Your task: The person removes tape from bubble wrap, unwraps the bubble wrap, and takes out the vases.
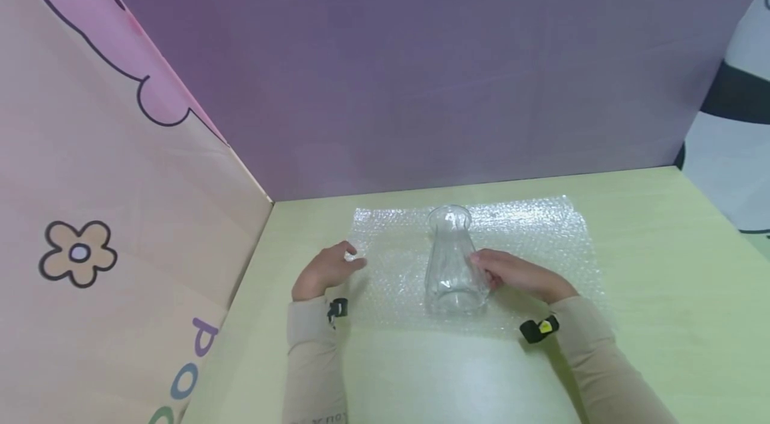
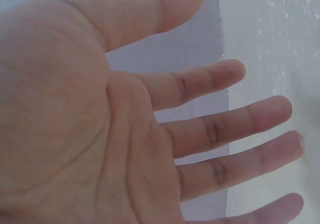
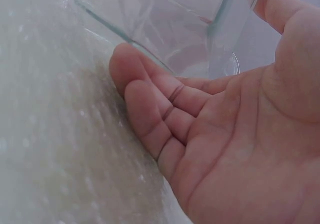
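A clear glass vase (image 1: 452,270) with a narrow neck and wider base is over a sheet of bubble wrap (image 1: 391,277). Its mouth is towards the top of the head view; whether it stands or leans I cannot tell. My right hand (image 1: 517,273) grips the vase's right side. In the right wrist view, curled fingers (image 3: 142,104) sit against the glass (image 3: 150,14), with the thumb at its other side. My left hand (image 1: 327,268) is at the wrap's left edge, fingers spread and holding nothing. The left wrist view shows its palm (image 2: 135,129) beside the bubble wrap (image 2: 270,44).
The wrap lies on a pale yellow-green table (image 1: 421,377). A purple wall panel (image 1: 451,76) stands along the back edge, and a printed panel with a flower (image 1: 78,253) borders the left. Black bands with small devices sit on both wrists.
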Demonstrator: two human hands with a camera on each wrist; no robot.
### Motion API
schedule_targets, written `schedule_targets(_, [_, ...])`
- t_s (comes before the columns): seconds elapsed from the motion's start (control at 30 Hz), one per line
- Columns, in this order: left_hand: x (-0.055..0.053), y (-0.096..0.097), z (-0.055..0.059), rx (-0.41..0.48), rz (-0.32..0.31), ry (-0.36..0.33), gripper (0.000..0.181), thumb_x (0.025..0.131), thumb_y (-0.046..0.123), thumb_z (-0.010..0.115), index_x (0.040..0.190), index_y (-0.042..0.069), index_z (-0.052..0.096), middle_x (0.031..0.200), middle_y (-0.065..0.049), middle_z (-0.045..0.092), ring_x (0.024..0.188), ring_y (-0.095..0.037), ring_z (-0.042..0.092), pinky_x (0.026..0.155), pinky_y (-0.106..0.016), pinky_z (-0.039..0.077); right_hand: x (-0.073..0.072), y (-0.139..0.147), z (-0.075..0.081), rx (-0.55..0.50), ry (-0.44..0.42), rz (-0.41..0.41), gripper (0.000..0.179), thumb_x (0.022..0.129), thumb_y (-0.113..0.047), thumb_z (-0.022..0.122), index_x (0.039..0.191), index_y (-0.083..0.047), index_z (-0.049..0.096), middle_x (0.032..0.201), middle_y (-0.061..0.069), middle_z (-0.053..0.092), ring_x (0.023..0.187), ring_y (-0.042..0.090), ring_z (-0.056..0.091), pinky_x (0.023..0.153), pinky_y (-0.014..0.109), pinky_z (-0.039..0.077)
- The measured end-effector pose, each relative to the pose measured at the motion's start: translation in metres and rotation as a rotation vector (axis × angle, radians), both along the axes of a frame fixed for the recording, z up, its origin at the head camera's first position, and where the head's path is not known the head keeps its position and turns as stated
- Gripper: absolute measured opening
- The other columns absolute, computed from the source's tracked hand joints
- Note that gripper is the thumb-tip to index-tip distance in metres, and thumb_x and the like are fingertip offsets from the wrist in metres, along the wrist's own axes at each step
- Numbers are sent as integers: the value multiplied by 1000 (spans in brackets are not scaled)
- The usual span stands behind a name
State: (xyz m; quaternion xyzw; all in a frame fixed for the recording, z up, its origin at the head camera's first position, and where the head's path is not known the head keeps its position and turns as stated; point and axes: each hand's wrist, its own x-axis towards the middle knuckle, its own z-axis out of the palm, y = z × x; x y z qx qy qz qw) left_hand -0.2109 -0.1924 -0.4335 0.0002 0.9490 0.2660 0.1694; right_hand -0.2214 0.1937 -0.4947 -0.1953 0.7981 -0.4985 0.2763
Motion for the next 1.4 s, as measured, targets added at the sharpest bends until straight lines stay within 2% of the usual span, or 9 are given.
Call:
schedule_targets(0.67, [-4, -9, -12, 0, 82, -41, 53, 101, 47, 55, 140, 11, 56, 142, -18, 61, 128, -39, 59, 104, -60, 48, 0, 0, 1, 8, 2, 0, 51, 111, -49, 28, 135, -15, 58, 115, 7, 65, 113, 24, 58, 104, 43, 41])
schedule_targets(0.87, [-4, -6, -11, -18, 106, -33, 58, 102, 50, 52, 143, 8, 53, 144, -20, 59, 128, -43, 58, 104, -61, 48, 0, 0, 1, 10, -1, -5, 51, 110, -49, 28, 137, -16, 57, 119, 5, 66, 115, 23, 58, 108, 48, 41])
schedule_targets(1.07, [-5, 2, -9, -32, 131, 10, 59, 102, 49, 53, 142, 6, 54, 143, -21, 60, 126, -43, 59, 102, -59, 50, 0, 0, 0, 3, -10, -4, 52, 110, -49, 29, 138, -16, 57, 119, 6, 66, 116, 23, 59, 111, 56, 39])
schedule_targets(1.2, [-8, 12, -9, -34, 103, 63, 56, 101, 48, 55, 140, 7, 56, 141, -20, 61, 123, -41, 60, 97, -57, 52, 0, 1, 0, 7, -7, -6, 52, 110, -50, 30, 138, -16, 57, 119, 5, 66, 116, 23, 59, 112, 57, 39])
schedule_targets(1.4, [-11, 30, -12, 21, -25, 110, 53, 101, 46, 58, 140, 10, 57, 145, -18, 59, 134, -41, 53, 106, -58, 48, -1, 1, -1, 10, -7, -6, 52, 110, -50, 30, 137, -16, 57, 119, 6, 66, 115, 23, 59, 112, 58, 38])
